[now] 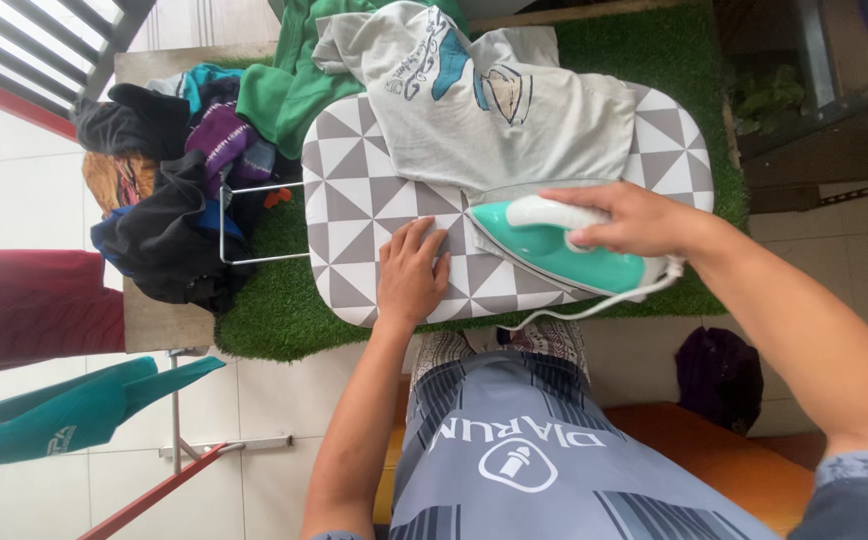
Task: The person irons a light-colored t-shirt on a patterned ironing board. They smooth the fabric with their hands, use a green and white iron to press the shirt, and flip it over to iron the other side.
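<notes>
Left hand (412, 272): I have it lying flat and open, palm down, fingers spread on the grey-and-white triangle-patterned ironing board (354, 200), grasping nothing. Far left of it, a heap of dark and coloured clothes (169, 190) lies beside the board on the green artificial turf (274, 320); a teal garment (64, 410) hangs lower left. To the hand's right, the teal-and-white iron (554, 250) rests soleplate-down on the board, its tip touching the lower edge of the pale grey printed T-shirt (494, 110) spread across the board's top. Right hand (629, 218): clenched around the iron's white handle. A white cord (574, 312) trails from the iron's rear across the board's near edge.
</notes>
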